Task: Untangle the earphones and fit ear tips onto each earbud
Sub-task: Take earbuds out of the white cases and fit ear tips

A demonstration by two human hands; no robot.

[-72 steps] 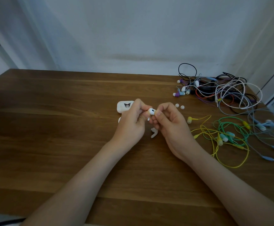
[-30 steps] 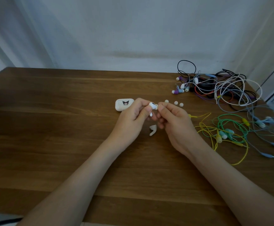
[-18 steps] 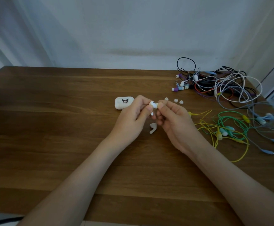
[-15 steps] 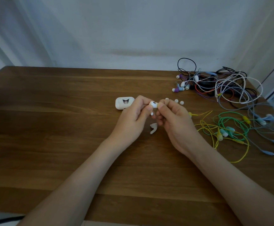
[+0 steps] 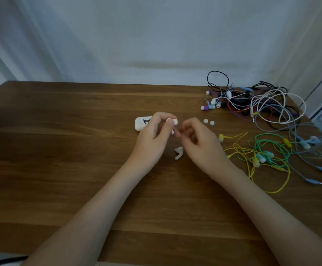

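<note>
My left hand [image 5: 153,140] pinches a white wireless earbud [image 5: 174,122] between thumb and forefinger, its white tip end pointing right. My right hand [image 5: 201,144] hovers just to the right of it, fingers loosely curled and apart from the earbud, with nothing visible in them. A second white earbud [image 5: 179,153] lies on the wooden table [image 5: 60,150] below and between my hands. Two loose white ear tips [image 5: 208,122] sit just beyond my right hand. The white charging case [image 5: 140,125] with a cartoon sticker lies behind my left hand.
Yellow wired earphones [image 5: 238,150] and green ones [image 5: 269,144] sprawl to the right of my right hand. A tangled pile of black, white, red and purple earphones [image 5: 261,104] fills the far right corner. Pale blue earphones [image 5: 309,144] lie near the right edge.
My right hand has let go of the earbud's tip end and drawn back a little to the right. My left hand keeps hold of the earbud and has raised it slightly.
</note>
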